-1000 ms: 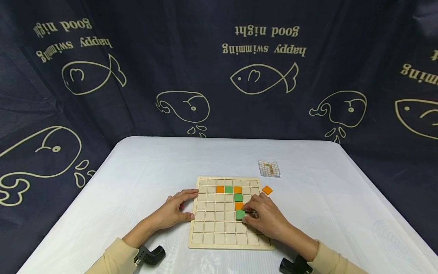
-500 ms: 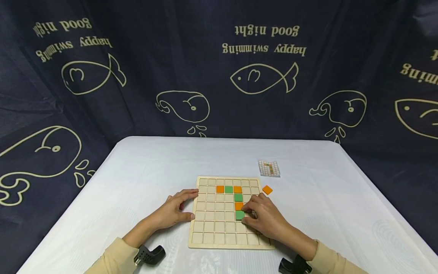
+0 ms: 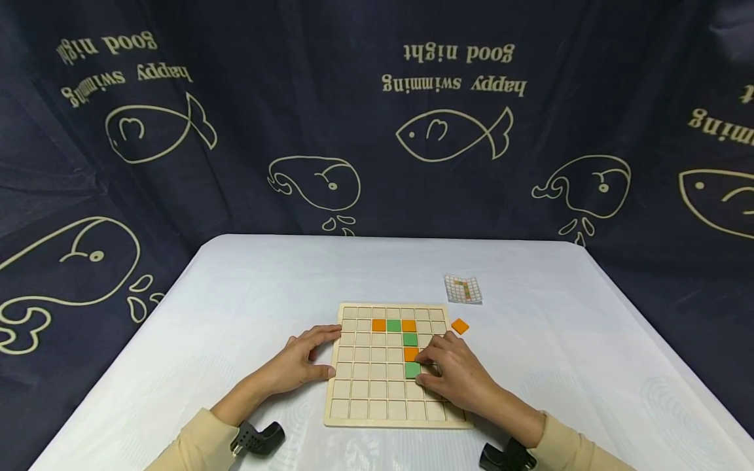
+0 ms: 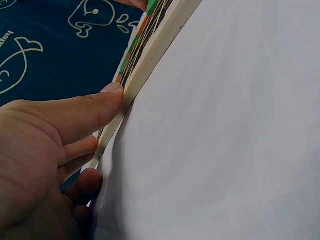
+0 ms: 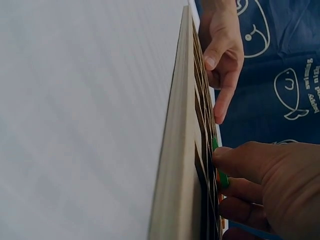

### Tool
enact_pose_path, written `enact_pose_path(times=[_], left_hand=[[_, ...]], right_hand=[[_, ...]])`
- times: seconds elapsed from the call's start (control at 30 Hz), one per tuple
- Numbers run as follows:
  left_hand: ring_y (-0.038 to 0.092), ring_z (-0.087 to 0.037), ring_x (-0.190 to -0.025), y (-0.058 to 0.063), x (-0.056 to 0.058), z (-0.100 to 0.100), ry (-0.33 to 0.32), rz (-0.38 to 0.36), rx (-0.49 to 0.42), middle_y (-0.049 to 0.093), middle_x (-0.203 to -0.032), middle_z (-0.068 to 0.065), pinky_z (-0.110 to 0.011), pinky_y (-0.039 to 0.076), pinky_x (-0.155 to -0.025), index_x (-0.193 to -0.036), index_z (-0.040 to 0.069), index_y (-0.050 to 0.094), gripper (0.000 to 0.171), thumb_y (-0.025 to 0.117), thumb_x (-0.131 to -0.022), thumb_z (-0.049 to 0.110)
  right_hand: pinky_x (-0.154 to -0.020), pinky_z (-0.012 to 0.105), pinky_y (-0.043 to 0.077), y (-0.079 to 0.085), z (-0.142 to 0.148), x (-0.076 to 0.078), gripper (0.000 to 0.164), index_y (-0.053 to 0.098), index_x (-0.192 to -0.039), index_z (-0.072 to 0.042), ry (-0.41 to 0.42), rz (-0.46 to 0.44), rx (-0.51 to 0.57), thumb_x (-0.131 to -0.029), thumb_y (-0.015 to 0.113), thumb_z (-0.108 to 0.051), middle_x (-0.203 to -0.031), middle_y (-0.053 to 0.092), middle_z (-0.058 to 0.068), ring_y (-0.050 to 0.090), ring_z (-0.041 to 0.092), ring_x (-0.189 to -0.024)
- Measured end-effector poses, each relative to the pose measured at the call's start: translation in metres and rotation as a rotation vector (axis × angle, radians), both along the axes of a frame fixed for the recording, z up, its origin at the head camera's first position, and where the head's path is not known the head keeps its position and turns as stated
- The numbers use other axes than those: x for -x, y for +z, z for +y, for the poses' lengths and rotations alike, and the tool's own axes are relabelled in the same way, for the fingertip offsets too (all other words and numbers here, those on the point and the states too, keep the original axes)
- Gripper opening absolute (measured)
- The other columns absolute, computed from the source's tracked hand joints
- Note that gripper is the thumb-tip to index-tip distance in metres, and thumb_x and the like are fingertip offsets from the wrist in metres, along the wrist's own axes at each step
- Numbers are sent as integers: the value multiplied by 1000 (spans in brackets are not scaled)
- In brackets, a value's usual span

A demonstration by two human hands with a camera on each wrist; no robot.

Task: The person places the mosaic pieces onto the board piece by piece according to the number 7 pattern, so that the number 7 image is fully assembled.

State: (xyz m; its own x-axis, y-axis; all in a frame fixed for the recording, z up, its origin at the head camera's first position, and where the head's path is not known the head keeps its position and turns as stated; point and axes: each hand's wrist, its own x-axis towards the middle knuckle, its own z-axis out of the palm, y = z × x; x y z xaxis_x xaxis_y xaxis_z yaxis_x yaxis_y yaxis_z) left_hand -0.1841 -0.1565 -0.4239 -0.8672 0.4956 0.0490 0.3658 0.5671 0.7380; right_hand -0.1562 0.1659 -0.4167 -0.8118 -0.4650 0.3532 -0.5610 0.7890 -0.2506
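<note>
A pale wooden grid board (image 3: 361, 390) lies on the white table. Set in its cells are an L-shaped run of orange and green square tiles: an orange tile (image 3: 379, 325), a green tile (image 3: 393, 326) and several more. At the near end of the run, my right hand (image 3: 456, 371) pinches a green tile (image 3: 412, 370) between thumb and fingers; in the right wrist view this green tile (image 5: 223, 178) shows at the fingertips. My left hand (image 3: 297, 363) touches the board's left edge with thumb and fingertips spread apart, as the left wrist view of the hand (image 4: 60, 125) confirms.
A loose orange tile (image 3: 460, 326) lies just off the board's right edge. Beyond it is a small card (image 3: 463, 290) printed with a grid and a coloured pattern. A dark curtain (image 3: 377, 196) with fish drawings hangs behind the table (image 3: 294, 275).
The green tile in my right fingers has gone from slightly raised to lying flat in its cell, shifting a little left. The left hand has stayed still.
</note>
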Motion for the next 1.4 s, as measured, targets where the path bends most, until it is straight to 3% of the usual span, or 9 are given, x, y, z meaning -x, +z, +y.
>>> enact_pose_path(times=[0.27, 0.43, 0.73, 1.0, 1.4], left_hand=[[44, -11, -92, 0, 0, 0, -1, 14, 25, 37, -150, 2, -39, 20, -85, -139, 14, 46, 67, 73, -80, 31], [44, -10, -95, 0, 0, -1, -5, 15, 20, 37, -150, 2, -40, 20, -86, -139, 14, 46, 67, 73, -80, 31], [44, -8, -84, 0, 0, -1, -6, 15, 18, 37, -150, 2, -39, 20, -84, -139, 13, 46, 67, 73, -80, 31], [44, -8, -85, 0, 1, -1, -3, 13, 20, 37, -150, 2, -41, 19, -86, -139, 14, 47, 67, 73, -80, 32], [44, -10, -82, 0, 1, -1, -4, 16, 24, 38, -150, 2, -37, 20, -80, -140, 15, 46, 67, 73, -81, 32]], right_hand=[[-75, 27, 38, -1, 0, 0, 22, 72, -88, -20, -5, -6, 6, -70, 81, -30, -84, 59, -12, 40, 4, -80], [-76, 27, 38, 0, 0, 0, 22, 72, -88, -20, -3, -4, 13, -70, 81, -30, -84, 60, -12, 41, 4, -80], [-67, 20, 33, 3, 5, 6, 20, 72, -87, -18, 19, 17, 95, -70, 81, -23, -75, 54, -11, 35, 2, -74], [-70, 22, 40, 10, 20, 15, 23, 71, -97, -16, -40, -163, 186, -76, 77, -24, -84, 59, -9, 45, 7, -81], [-73, 27, 42, 10, 44, 35, 26, 71, -101, -14, -85, -164, 209, -77, 78, -22, -88, 59, -5, 47, 11, -85]])
